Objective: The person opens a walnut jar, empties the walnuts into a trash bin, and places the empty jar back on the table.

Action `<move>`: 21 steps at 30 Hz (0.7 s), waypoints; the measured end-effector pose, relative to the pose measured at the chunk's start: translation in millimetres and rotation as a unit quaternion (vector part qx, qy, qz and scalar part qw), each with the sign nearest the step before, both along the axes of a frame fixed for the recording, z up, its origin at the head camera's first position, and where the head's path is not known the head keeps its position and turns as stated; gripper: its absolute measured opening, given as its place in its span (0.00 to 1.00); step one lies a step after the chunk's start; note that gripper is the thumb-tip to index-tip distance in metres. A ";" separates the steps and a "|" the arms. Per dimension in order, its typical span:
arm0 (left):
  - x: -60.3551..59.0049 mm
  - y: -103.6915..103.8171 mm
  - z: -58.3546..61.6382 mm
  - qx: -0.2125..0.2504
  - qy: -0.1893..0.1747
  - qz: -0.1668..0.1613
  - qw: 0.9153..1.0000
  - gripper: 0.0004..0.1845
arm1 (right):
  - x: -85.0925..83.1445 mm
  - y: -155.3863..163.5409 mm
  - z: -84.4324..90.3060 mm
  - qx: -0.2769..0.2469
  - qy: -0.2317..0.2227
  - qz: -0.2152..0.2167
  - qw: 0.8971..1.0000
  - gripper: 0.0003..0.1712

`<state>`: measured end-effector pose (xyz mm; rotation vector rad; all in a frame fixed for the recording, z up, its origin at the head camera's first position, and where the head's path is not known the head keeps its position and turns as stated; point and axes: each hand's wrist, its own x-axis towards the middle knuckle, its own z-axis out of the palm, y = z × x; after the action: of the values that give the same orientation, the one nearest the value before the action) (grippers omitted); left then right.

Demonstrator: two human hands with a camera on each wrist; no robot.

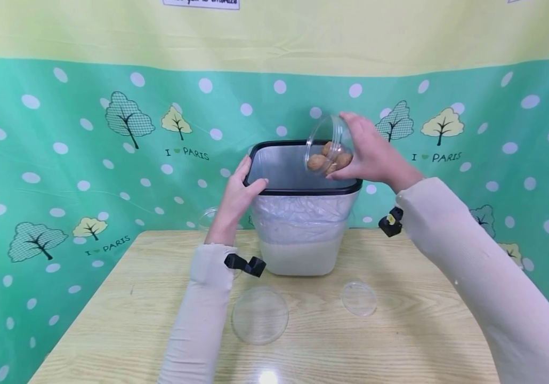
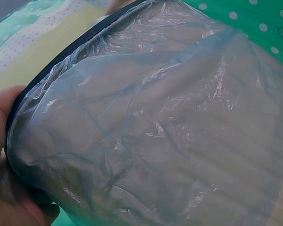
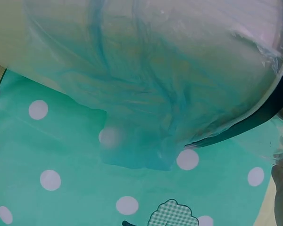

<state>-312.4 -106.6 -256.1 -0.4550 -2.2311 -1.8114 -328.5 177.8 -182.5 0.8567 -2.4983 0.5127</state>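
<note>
Left hand [image 1: 236, 197] grips the black-rimmed, plastic-lined white bin [image 1: 303, 234]; right hand [image 1: 370, 154] holds a tilted clear round container [image 1: 328, 145] of probably walnuts over it.

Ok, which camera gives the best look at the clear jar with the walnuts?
The head view: the clear jar, tipped over the bin in the right hand, shows whole. The right wrist view catches only a clear edge; the left wrist view shows none.

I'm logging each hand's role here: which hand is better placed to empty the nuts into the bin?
The right hand. It holds the clear jar of nuts tipped over the bin opening, while the left hand grips the bin's black rim, probably steadying it.
</note>
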 end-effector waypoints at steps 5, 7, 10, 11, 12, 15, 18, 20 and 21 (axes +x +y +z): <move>0.4 -0.2 0.4 -0.002 -0.002 0.001 1.000 0.42 | -0.3 1.0 -0.8 0.002 0.000 -0.003 1.000 0.70; 0.1 -0.3 0.4 -0.003 -0.001 0.000 1.000 0.42 | -0.3 1.5 -1.1 0.002 -0.001 -0.004 1.000 0.70; -0.1 0.0 0.3 -0.002 0.001 -0.001 1.000 0.42 | -0.8 2.2 -1.3 0.000 -0.001 -0.004 1.000 0.70; -0.2 0.1 0.2 -0.001 0.002 -0.001 1.000 0.42 | -1.0 2.5 -1.4 -0.003 -0.001 -0.003 1.000 0.70; -0.2 0.2 0.2 0.000 0.002 -0.002 1.000 0.42 | -1.2 2.7 -1.3 -0.006 -0.001 -0.002 1.000 0.70; 0.4 0.6 0.5 0.003 0.003 -0.002 1.000 0.43 | -1.9 3.7 -1.4 -0.014 0.002 0.002 1.000 0.69; 0.3 0.4 0.4 0.003 0.002 -0.003 1.000 0.43 | -2.3 4.9 -1.6 -0.018 0.007 0.004 1.000 0.69; 0.8 0.5 0.4 0.004 0.001 -0.003 1.000 0.43 | -1.9 5.1 -1.4 -0.018 0.012 0.004 1.000 0.68; 1.0 0.5 0.4 0.004 0.000 -0.003 1.000 0.43 | -1.6 4.8 -1.0 -0.016 0.014 0.002 1.000 0.68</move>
<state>-311.4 -106.2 -255.8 -0.4603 -2.2232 -1.8230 -330.0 182.6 -183.5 0.8518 -2.4575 0.5367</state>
